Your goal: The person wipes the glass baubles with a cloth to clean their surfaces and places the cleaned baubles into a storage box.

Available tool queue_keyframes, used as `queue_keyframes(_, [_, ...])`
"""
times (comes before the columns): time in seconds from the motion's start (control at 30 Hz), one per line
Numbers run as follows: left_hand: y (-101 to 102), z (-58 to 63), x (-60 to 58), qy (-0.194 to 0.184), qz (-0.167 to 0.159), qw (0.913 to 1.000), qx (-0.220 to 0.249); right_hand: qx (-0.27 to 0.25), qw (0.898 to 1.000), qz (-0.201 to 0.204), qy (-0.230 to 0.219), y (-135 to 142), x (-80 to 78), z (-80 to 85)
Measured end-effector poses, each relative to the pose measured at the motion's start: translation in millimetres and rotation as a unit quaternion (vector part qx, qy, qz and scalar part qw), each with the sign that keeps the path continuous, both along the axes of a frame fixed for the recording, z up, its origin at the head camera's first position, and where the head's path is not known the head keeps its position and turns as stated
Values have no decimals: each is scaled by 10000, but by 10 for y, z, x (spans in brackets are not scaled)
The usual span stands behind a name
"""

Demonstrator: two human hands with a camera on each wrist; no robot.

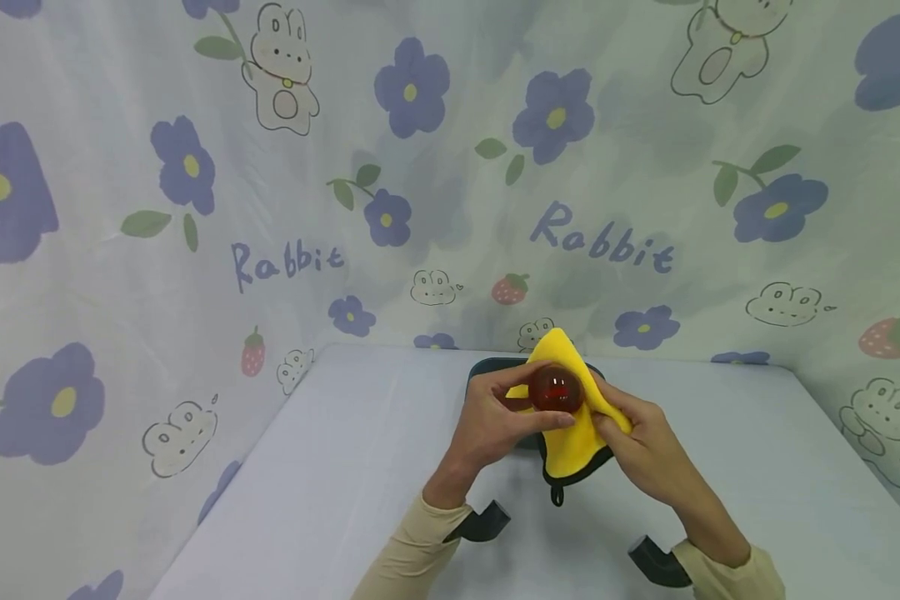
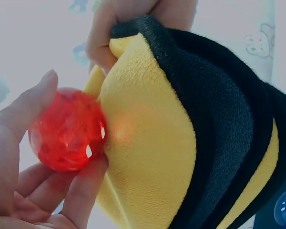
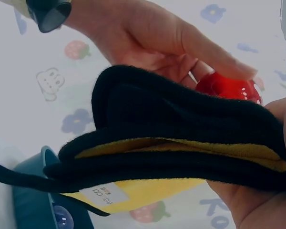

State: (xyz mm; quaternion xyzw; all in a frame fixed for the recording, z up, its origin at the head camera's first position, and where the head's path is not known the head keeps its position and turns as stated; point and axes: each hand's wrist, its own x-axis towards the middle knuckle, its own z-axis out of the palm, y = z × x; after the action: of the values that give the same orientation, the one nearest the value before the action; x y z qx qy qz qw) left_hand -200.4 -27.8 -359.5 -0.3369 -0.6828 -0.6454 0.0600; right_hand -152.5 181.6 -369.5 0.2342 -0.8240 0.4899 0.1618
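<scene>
A clear red ball (image 1: 556, 389) is held between the thumb and fingers of my left hand (image 1: 495, 419), above the table. My right hand (image 1: 641, 437) grips a folded yellow cloth (image 1: 574, 442) with a dark edge and a hanging loop. The cloth's yellow side stands right at the ball, and red light from the ball falls on it in the left wrist view. Dark blue fabric (image 2: 224, 114) shows on the cloth's other side. In the right wrist view the cloth hides part of the ball (image 3: 226, 87) and a small white label (image 3: 105, 193) shows on it.
Behind the hands a dark teal bin (image 1: 487, 367) stands on the white table (image 1: 375, 433), partly covered by the cloth. A clear bluish ball (image 3: 63, 217) lies inside it. A curtain (image 1: 450, 208) printed with rabbits and flowers closes off the back and sides.
</scene>
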Motion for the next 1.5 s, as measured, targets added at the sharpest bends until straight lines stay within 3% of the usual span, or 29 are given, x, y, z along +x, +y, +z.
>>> queue_keyframes(0.17, [26, -29, -18, 14, 271, 9996, 88, 27, 10000, -43, -60, -8, 20, 28])
queue_keyframes(0.4, [11, -47, -61, 30, 776, 9964, -335, 61, 10000, -70, -30, -32, 51, 56])
queue_keyframes(0.63, [-38, -20, -81, -182, 907, 9936, -654, 137, 9998, -132, 63, -56, 93, 93])
queue_keyframes(0.8, [-49, -19, -81, -348, 843, 9923, -836, 177, 9991, -215, 321, -69, 93, 79])
queue_keyframes(1.07, [-57, -42, -107, -329, 421, 9929, -1062, 408, 9941, -34, 1007, -83, 28, -2])
queue_keyframes(1.5, [-50, -37, -85, -245, 226, 9870, -1571, 1005, 9873, -15, 1233, -54, -1, 0])
